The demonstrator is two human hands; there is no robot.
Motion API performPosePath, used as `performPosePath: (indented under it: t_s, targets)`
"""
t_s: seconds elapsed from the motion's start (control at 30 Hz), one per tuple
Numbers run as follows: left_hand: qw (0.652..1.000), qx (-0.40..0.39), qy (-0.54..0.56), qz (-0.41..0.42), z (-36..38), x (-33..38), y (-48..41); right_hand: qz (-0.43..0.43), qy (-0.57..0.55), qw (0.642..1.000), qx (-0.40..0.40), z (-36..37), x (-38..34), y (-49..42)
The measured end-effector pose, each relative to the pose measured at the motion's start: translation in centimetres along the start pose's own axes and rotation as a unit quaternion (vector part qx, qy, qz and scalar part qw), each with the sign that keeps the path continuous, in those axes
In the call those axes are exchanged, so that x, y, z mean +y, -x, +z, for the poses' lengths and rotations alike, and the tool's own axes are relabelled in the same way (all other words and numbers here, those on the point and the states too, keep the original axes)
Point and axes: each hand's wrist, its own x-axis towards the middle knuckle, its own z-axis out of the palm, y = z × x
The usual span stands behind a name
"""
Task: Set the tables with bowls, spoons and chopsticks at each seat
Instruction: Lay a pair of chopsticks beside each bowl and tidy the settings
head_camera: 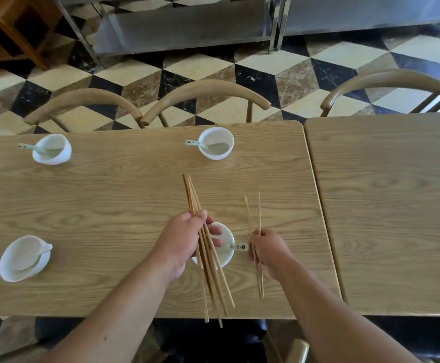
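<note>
A bundle of chopsticks (208, 260) is clamped in the left hand (185, 242) over the near bowl (225, 247) on the desk (109, 200); a pair of chopsticks (255, 231) is pinched in the grip of the right hand (268, 250), just beside that bowl's spoon (238, 247); three other bowls holding spoons are set at the remaining seats.

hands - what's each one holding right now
Left hand: closed on a bundle of chopsticks.
Right hand: closed on one pair of chopsticks.
</note>
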Motion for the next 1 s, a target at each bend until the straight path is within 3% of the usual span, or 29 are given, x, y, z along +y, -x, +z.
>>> performPosePath:
  t_s: [0.13, 0.23, 0.33, 0.47, 0.53, 0.63, 0.73, 1.0]
  targets:
    - [1.000, -0.019, 0.012, -0.006, -3.4, -0.1, -1.2, -0.013, 0.002, 0.999, 0.047, 1.1, -2.0, 2.6]
    - [0.999, -0.038, 0.033, -0.007, -7.9, 0.1, -1.6, -0.075, 0.061, 0.984, 0.150, 3.3, -4.6, 6.1]
    - [0.996, -0.059, 0.062, 0.002, -13.8, 0.0, -1.9, -0.125, 0.050, 0.987, 0.087, 9.9, -7.5, 10.3]
    - [0.996, -0.069, 0.053, 0.024, -23.5, -0.1, -2.4, -0.193, 0.255, 0.944, 0.085, 21.3, -10.5, 15.6]
    - [0.996, -0.069, 0.048, 0.028, -28.0, 0.2, -2.8, -0.198, 0.204, 0.954, 0.100, 25.9, -10.8, 17.7]
    - [0.996, -0.082, 0.035, 0.024, -32.4, 0.3, -3.1, -0.113, 0.056, 0.992, 0.006, 31.3, -10.3, 19.5]
    - [0.994, -0.099, 0.040, 0.018, -35.2, 0.0, -3.1, -0.091, 0.004, 0.994, -0.055, 35.3, -10.3, 20.5]
    - [0.987, -0.122, 0.102, -0.009, -39.6, -1.2, -3.3, -0.083, -0.085, 0.990, -0.083, 40.8, -11.2, 20.8]
